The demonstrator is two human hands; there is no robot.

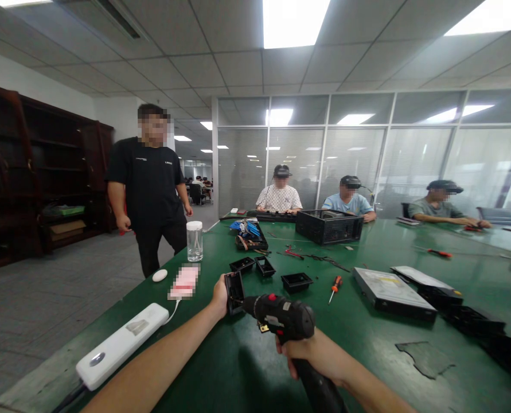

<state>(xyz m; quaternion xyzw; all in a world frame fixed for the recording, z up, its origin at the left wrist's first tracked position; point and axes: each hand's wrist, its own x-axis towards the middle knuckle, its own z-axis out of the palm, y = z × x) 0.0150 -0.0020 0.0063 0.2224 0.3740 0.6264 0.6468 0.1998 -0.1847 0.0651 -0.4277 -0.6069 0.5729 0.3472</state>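
Note:
My left hand [220, 296] grips a small black box [234, 291], held tilted with its open side facing right. My right hand [309, 351] is wrapped round the handle of a black cordless drill [281, 315] with red buttons. The drill's front end points left into the box; its tip is hard to make out. Behind them on the green table [212, 367] lie similar black boxes, one at the left [242, 264], one in the middle [264, 266] and one at the right [297, 281].
An orange screwdriver [335, 287] and a silver drive [393, 291] lie to the right. A white power strip [124, 344] and clear jar [194, 243] stand left. Farther back are a black case [329, 226] and seated people; one person [149, 183] stands left.

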